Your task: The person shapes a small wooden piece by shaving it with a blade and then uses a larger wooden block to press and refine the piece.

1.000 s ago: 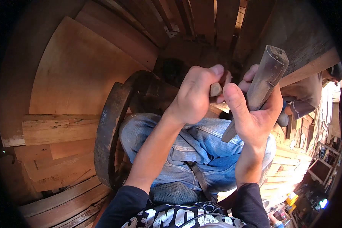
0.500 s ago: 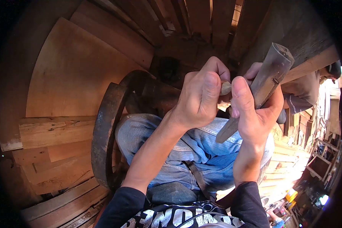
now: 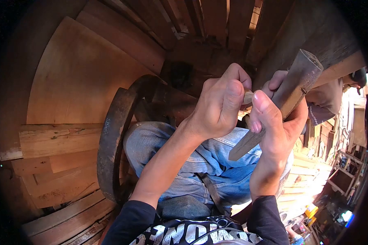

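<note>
My left hand (image 3: 221, 104) is closed, thumb pressed against its curled fingers. A small pale piece (image 3: 247, 97) pokes out of that grip toward my right thumb; its kind cannot be made out. In my right hand (image 3: 276, 130) lies a worn wooden bar (image 3: 297, 83), slanting from upper right to lower left across the palm. One end is thick and blunt, while the lower end (image 3: 243, 147) narrows over my jeans. The right thumb tip is beside the pale piece, and some fingers are hidden behind the bar.
A dark, heavy curved object (image 3: 112, 143) stands left of my knee. Wooden boards (image 3: 65, 141) and a large panel (image 3: 86, 81) fill the left side. At right, another person's sleeve (image 3: 325, 104) shows beside a beam (image 3: 339, 67), with a small wooden frame (image 3: 342, 179) below.
Both hands have shifted slightly right. The bar has tilted a little, its thick end moving right and its narrow end slightly down.
</note>
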`<state>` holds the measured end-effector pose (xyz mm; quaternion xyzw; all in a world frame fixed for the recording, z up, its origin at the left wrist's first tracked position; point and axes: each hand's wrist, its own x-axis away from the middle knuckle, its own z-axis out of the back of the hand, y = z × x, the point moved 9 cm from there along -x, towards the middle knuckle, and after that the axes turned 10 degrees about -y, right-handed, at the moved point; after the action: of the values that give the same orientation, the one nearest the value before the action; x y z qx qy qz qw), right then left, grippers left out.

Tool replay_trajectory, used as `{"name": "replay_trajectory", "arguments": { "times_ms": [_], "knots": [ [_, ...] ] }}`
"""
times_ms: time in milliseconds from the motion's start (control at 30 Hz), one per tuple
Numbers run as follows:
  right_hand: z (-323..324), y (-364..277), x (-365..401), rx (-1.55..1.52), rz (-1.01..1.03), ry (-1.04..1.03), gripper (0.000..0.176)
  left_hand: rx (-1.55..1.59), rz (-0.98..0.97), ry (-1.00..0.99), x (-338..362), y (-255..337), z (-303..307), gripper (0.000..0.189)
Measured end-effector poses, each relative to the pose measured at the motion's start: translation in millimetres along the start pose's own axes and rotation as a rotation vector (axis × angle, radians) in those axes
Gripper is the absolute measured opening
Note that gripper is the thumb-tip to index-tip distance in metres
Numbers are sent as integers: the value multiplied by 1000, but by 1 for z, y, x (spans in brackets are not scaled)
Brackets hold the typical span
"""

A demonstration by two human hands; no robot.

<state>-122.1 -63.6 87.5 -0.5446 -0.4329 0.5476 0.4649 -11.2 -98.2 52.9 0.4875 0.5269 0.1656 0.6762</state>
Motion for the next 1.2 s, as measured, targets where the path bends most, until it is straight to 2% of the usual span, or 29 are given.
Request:
{"name": "replay_trajectory", "arguments": {
  "times_ms": [233, 433, 500, 533, 600, 733, 800, 1100, 1200],
  "knots": [
    [0, 3, -4, -4, -24, 15, 27, -46, -2, 7, -2, 5, 3, 53],
    [-6, 7, -5, -12, -128, -17, 24, -3, 37, -28, -3, 5, 4, 55],
    [-5, 7, -3, -23, -107, 22, 25, -29, 168, -56, -1, -3, 2, 70],
    [-5, 4, -2, -23, -105, 23, 25, -29, 166, -57, 0, 0, 2, 70],
    [-4, 8, 1, -353, -172, 75, 27, -13, 251, -87, 1, -3, -2, 71],
    [-4, 9, -3, -221, -93, 27, 24, -50, 170, -43, -1, -6, 0, 71],
    [-3, 10, -3, -9, -98, 23, 25, -38, 58, 2, -2, 1, 3, 58],
    [-3, 11, -4, 67, -108, -4, 26, -56, 70, 23, -1, 0, 9, 57],
    [-2, 14, -1, -8, -53, -10, 25, -113, 79, 20, -1, 3, 8, 58]
  ]
}}
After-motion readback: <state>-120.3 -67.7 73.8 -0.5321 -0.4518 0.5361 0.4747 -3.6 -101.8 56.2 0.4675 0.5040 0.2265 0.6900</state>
